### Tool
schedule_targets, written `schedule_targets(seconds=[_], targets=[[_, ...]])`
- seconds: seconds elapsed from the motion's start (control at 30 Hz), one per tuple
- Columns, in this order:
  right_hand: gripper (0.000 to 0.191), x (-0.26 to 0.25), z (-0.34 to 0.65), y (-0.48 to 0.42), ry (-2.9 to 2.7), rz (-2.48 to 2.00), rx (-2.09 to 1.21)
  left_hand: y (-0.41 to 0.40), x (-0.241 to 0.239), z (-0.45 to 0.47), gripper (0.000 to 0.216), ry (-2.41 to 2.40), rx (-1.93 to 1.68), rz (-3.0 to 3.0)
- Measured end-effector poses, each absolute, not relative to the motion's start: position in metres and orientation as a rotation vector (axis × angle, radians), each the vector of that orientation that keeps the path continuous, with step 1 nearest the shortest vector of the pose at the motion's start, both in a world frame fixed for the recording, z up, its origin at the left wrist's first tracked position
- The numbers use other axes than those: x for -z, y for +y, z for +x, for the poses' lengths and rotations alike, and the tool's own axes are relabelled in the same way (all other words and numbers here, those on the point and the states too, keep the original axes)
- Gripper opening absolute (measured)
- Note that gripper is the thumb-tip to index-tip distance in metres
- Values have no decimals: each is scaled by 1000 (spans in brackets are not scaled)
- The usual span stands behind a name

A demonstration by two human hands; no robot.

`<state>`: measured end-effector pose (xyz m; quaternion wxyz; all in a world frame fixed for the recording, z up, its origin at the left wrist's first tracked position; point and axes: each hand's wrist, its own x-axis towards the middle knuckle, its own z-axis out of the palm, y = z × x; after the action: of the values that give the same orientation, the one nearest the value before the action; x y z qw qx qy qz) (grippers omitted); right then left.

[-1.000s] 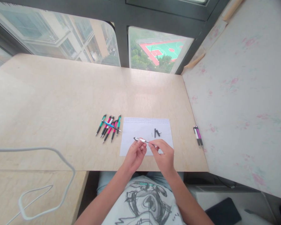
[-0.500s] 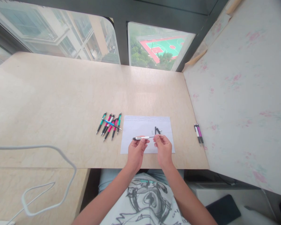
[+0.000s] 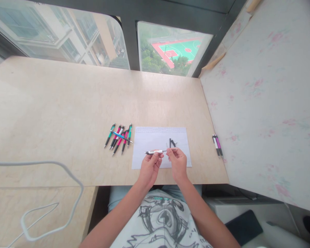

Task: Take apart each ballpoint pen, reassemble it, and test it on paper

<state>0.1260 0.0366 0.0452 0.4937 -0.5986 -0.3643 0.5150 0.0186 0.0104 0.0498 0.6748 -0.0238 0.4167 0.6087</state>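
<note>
A white pen barrel (image 3: 158, 151) with a black clip end lies level in my left hand (image 3: 149, 169), closed around it. From its right end a thin dark refill (image 3: 164, 151) sticks out, pinched between the thumb and fingers of my right hand (image 3: 179, 166). Both hands are above a sheet of paper (image 3: 147, 137) with faint writing along its top edge. Just beyond my right fingers, a black pen grip (image 3: 170, 142) and another small dark part (image 3: 173, 143) rest on the sheet. The refill's inner end is hidden in the barrel.
Left of the paper lies a loose pile of green, pink, white and blue pens (image 3: 116, 138). A white pen (image 3: 215, 144) and a purple pen (image 3: 218, 145) lie by the right wall (image 3: 260, 103). A pale cable (image 3: 59, 164) loops over the table's left side.
My right hand has moved slightly left, closer to my left hand. Less of the refill shows between the barrel and my right fingers. The whole view has shifted a little.
</note>
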Motion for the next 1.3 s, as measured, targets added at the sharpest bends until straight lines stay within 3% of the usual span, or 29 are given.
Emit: schedule_targets(seconds=[0.2,0.37,0.6,0.73,1.1,1.3], targets=[[31,-44,125,36,-887,-1435,-1282,11,-50,18,19,932,-1361,-53],[30,-38,136,37,-1257,-1454,-1271,14,-46,12,12,877,-1376,-153],[18,-33,149,57,-2047,-1796,-473,17,-42,-2,10,883,-1409,-145],[17,-37,139,68,-2211,-1922,-303,16,-43,-5,11,889,-1419,-135],[14,-41,129,78,-2220,-1990,-331,15,-36,-11,15,900,-1408,-98],[15,-45,153,71,-1851,-1761,-723,16,-38,-13,15,908,-1406,-98]])
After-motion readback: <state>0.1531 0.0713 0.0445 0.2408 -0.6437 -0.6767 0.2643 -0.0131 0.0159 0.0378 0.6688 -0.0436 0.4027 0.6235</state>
